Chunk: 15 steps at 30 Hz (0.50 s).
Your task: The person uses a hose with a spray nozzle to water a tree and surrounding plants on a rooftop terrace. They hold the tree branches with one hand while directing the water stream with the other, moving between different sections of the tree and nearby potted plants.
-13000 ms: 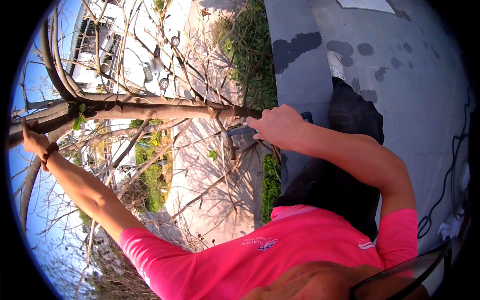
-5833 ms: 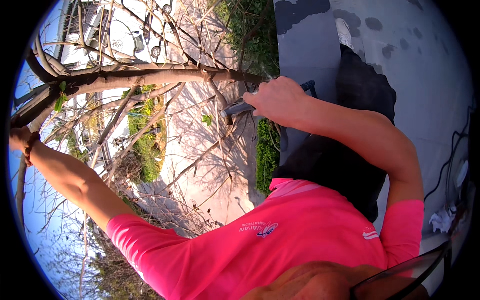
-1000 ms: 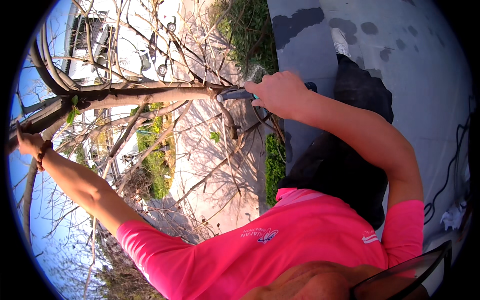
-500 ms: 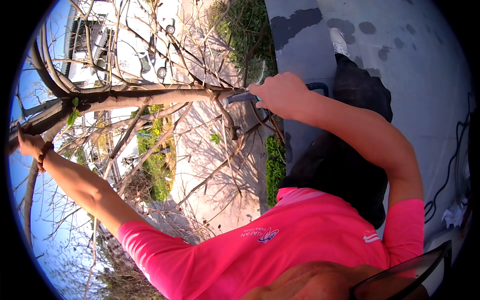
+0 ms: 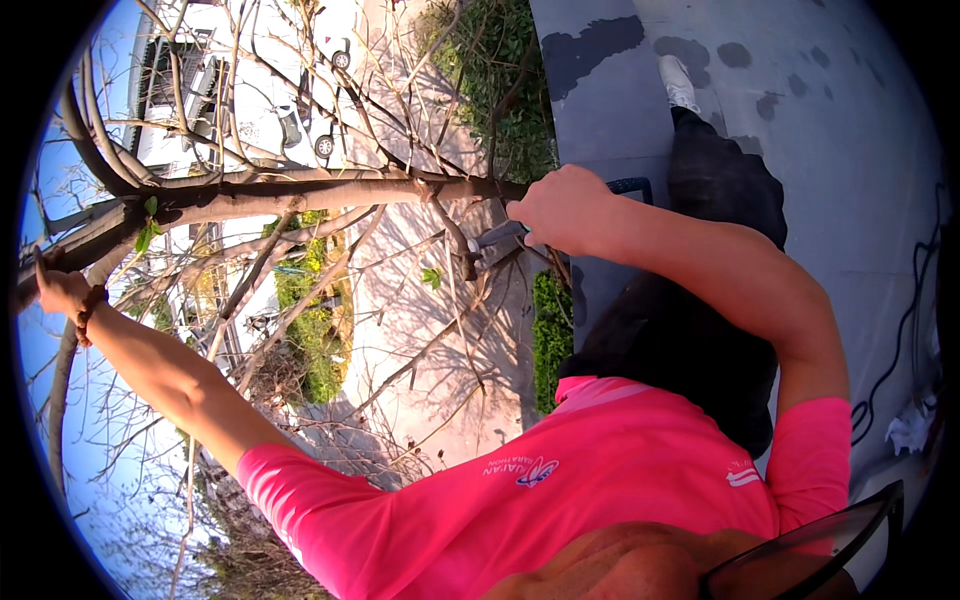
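A thick bare tree branch (image 5: 330,188) stretches across the left half of the view, forking toward the far left. There my left hand (image 5: 62,288), with a beaded bracelet at the wrist, is closed on the limb, one finger pointing up along it. Near the branch's right end my right hand (image 5: 568,210) is closed around a hand-held tool (image 5: 497,236). The tool has a grey bar-shaped front and a dark loop behind my fist; its exact kind is mostly hidden. Its front end lies just below the thick branch, beside a short side stub (image 5: 458,240).
Thin twigs spread around the branch. A dark grey ledge (image 5: 600,130) with wet patches runs under my right arm, my leg on it. Far below are a paved path (image 5: 400,330), hedges (image 5: 550,330) and white vehicles (image 5: 290,70). A black cable (image 5: 905,330) lies at right.
The tool's front end has swung down and a little right, from against the thick branch to below it. My right hand has shifted slightly. My left hand stays in place.
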{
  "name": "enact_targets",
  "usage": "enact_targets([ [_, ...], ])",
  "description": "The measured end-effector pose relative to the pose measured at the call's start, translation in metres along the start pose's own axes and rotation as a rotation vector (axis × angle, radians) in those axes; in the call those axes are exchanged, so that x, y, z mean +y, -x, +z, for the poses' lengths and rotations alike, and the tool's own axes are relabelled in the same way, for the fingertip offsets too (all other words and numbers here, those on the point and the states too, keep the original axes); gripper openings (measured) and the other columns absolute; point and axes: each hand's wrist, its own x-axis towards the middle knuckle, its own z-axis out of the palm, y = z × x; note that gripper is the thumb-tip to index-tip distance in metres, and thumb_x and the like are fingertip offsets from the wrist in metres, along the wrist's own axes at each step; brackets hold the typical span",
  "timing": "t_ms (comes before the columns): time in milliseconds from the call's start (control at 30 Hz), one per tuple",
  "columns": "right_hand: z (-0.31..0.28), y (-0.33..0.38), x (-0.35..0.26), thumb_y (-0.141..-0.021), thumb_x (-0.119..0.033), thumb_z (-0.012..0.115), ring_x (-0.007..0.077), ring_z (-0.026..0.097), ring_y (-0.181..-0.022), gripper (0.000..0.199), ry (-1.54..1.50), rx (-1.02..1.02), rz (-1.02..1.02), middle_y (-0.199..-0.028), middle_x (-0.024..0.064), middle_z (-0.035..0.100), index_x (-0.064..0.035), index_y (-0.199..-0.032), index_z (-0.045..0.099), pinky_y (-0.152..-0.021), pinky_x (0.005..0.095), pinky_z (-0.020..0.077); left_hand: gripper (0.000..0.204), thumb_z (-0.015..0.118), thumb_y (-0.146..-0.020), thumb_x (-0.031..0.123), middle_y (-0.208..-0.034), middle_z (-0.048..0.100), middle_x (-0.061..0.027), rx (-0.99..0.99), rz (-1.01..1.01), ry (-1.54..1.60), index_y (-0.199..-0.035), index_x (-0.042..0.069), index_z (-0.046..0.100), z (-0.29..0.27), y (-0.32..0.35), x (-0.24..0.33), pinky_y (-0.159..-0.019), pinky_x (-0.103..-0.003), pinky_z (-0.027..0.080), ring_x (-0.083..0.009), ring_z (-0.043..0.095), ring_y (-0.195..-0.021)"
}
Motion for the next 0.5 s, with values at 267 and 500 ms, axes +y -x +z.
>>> enact_targets([
  [267, -0.019, 0.000, 0.007, -0.095, -0.039, 0.071, 0.0360, 0.074, -0.086, 0.035, -0.055, 0.367, 0.166, -0.086, 0.0145, 0.072, -0.0115, -0.116, 0.065, -0.071, 0.0482, 0.0560, 0.076, 0.056, -0.074, -0.017, -0.099, 0.081, -0.0034, -0.021, 0.131, -0.152, -0.138, 0.023, 0.068, -0.008, 0.004, 0.016, -0.092, -0.030, 0.058, -0.0152, 0.075, -0.095],
  [500, 0.009, -0.003, -0.009, -0.097, -0.038, 0.068, 0.0375, 0.074, -0.084, 0.037, -0.024, 0.002, -0.050, -0.088, 0.0145, 0.072, -0.0101, -0.121, 0.063, -0.067, 0.0485, 0.0561, 0.076, 0.056, -0.074, -0.016, -0.099, 0.081, -0.0028, 0.003, 0.140, -0.153, -0.137, 0.022, 0.068, -0.012, 0.000, 0.016, -0.091, -0.030, 0.058, -0.0159, 0.076, -0.095],
])
